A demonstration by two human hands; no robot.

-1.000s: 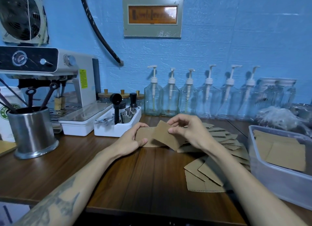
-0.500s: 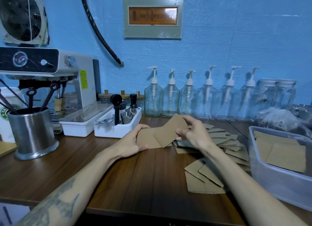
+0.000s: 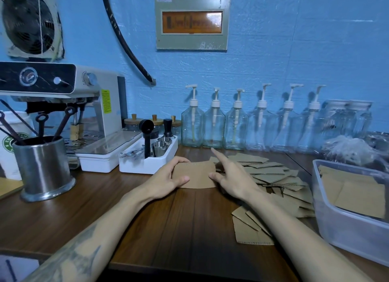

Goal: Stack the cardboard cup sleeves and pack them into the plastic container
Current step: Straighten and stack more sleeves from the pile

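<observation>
Left hand [image 3: 168, 179] grips the small sleeve stack [image 3: 195, 175] flat on the wooden counter [image 3: 183, 225], thumb on top; right hand [image 3: 229, 176] spread loose, fingertips at stack's rt edge. Loose sleeves [image 3: 271, 176] fanned beside, plastic container [image 3: 345, 225] far rt w/ some packed. Cardboard looks light, stiff-ish, prob slides & fans easily, so pinch across both long edges

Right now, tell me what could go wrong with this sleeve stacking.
1. Only the left hand grips the small stack of sleeves; the right hand is open at its edge, so the stack might fan out of line.
2. The loose sleeves lie under the right forearm, and a sweep could scatter them.
3. The plastic container sits at the table's right end; sleeves already inside lie askew, so a new stack may not sit flat.
</observation>
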